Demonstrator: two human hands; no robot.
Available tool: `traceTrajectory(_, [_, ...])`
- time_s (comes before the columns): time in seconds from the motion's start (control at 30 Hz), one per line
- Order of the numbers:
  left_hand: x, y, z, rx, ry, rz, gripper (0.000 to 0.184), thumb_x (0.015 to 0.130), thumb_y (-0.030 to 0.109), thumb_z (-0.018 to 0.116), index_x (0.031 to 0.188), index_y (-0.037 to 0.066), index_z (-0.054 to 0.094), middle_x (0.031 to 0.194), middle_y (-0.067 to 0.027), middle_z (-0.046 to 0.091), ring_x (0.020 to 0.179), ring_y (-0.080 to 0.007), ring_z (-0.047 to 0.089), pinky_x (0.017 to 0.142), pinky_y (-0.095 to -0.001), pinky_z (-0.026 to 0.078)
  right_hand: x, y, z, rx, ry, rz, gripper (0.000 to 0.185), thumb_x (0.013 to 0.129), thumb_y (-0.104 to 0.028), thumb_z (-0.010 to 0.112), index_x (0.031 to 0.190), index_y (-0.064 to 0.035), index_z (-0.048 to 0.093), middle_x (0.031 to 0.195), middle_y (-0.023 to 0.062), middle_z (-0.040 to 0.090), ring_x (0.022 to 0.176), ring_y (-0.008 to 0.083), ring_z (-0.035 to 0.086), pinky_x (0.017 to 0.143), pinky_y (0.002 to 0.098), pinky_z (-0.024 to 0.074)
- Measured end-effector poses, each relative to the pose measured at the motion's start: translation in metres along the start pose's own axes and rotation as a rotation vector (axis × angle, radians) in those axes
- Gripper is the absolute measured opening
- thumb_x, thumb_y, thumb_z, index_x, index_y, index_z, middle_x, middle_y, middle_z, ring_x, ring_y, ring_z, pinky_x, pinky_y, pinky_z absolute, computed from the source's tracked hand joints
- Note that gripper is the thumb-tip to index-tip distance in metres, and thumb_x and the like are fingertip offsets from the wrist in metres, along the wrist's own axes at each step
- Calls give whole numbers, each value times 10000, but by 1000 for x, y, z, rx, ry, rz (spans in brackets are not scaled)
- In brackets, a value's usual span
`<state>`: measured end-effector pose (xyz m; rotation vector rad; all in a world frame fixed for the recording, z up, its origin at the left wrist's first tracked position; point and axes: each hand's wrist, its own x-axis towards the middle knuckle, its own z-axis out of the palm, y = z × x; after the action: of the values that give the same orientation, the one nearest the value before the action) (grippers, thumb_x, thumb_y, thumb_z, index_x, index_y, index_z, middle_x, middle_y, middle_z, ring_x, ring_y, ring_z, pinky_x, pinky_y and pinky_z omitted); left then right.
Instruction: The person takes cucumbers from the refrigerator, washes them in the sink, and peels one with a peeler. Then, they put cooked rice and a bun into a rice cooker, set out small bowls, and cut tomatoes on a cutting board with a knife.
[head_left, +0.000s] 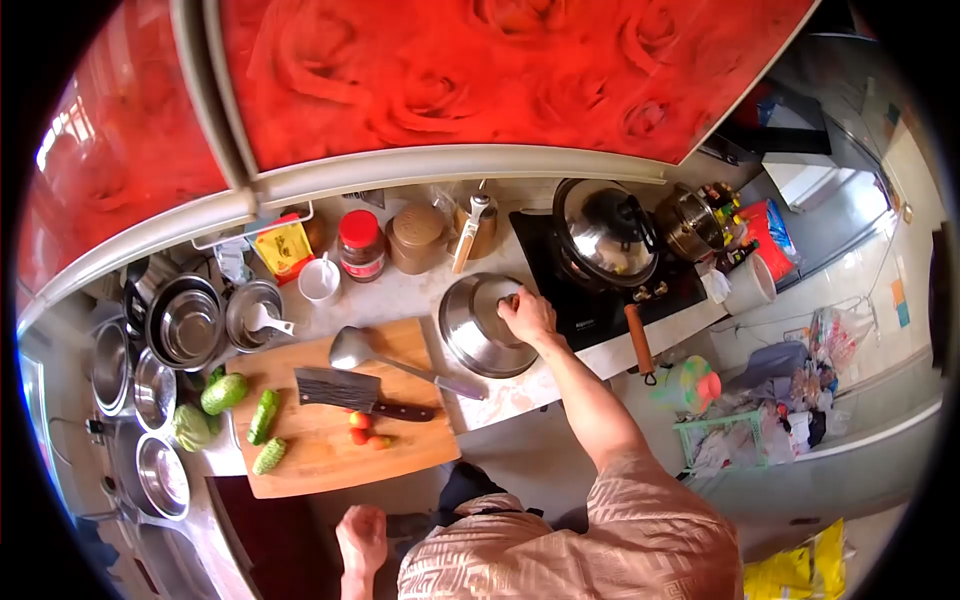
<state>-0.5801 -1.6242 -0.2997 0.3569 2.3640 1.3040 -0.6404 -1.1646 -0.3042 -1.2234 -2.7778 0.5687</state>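
My right hand [530, 318] reaches over the counter, its fingers closed at the middle of a domed steel lid [465, 335]. The fingers cover the grip of the lid, which rests between the cutting board and the cooktop. Low in the view, in front of the counter, my left hand [362, 538] is curled closed with nothing visible in it. Nearest to the lid, a steel ladle [352, 348] lies across the wooden cutting board [330, 470]. A cleaver [340, 387] is flat on the board beside several small tomatoes [359, 436] and green bumpy gourds [263, 417].
A lidded pot [605, 235] stands on the black cooktop [590, 325], near a pan with a wooden handle [640, 340]. Jars, including a red-lidded one [361, 245], line the back. Steel bowls [190, 325] crowd the left. Red cabinets [450, 80] overhang the counter.
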Motion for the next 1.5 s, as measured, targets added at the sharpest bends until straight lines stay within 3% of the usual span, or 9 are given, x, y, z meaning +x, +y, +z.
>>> traceTrajectory(0.23, [123,73,100,113,-27,417,106,763,75,648,850,18,628,811,-160,614,790,-341,608,748,-410,494,-11,66,-68,517,283,-45,345,828,-319,586,857,24,585,746,179,625,683,301,612,656,390,469])
traceTrajectory(0.3, [165,99,138,130,-98,298,161,759,101,653,898,26,621,859,-152,614,846,-337,594,812,-425,474,-18,98,-62,711,230,72,329,845,-305,573,854,24,581,693,125,599,598,223,557,579,347,449])
traceTrajectory(0.37, [207,112,176,201,-124,489,238,761,141,662,972,41,614,954,-131,620,933,-317,576,865,-413,456,-50,87,-81,1030,164,268,233,863,-271,565,848,-39,566,614,-5,476,499,71,418,435,241,305])
traceTrajectory(0.53, [269,117,264,610,-186,576,744,707,296,744,1333,76,408,1386,-84,419,1244,-283,410,1005,-409,392,-96,107,-59,1342,249,519,210,890,-305,529,780,-127,509,602,-45,405,466,46,345,388,222,241])
traceTrajectory(0.67, [282,129,294,655,-264,331,829,662,362,767,1342,80,385,1393,-75,398,1225,-298,416,1009,-408,375,-104,125,-35,1438,305,565,206,891,-304,520,784,-129,504,595,-44,397,428,52,320,382,229,251])
traceTrajectory(1.07, [310,126,284,533,-231,295,596,640,262,688,1187,80,532,1178,-124,574,1101,-323,505,968,-371,407,-90,111,-79,1323,142,529,189,900,-293,513,838,-115,506,567,-43,382,408,52,310,380,219,244])
traceTrajectory(1.2, [341,102,284,72,-295,258,445,635,322,732,960,27,661,958,-170,676,882,-287,652,785,-333,508,-87,109,-83,1334,110,492,173,901,-280,512,869,-110,519,567,-43,386,414,57,329,377,224,253])
traceTrajectory(1.3, [327,138,233,-623,-743,-225,562,782,308,681,1215,-11,519,1151,-138,597,1018,-234,605,847,-346,518,-84,107,-89,1322,113,518,160,893,-254,531,853,-98,528,566,-45,382,423,53,344,380,220,260])
traceTrajectory(1.5, [280,113,161,-1736,-998,-149,664,806,371,633,1349,77,391,1312,-201,472,1158,-417,503,919,-526,483,-52,105,-68,620,258,60,253,845,-252,606,768,-23,529,634,47,559,543,160,529,528,301,418])
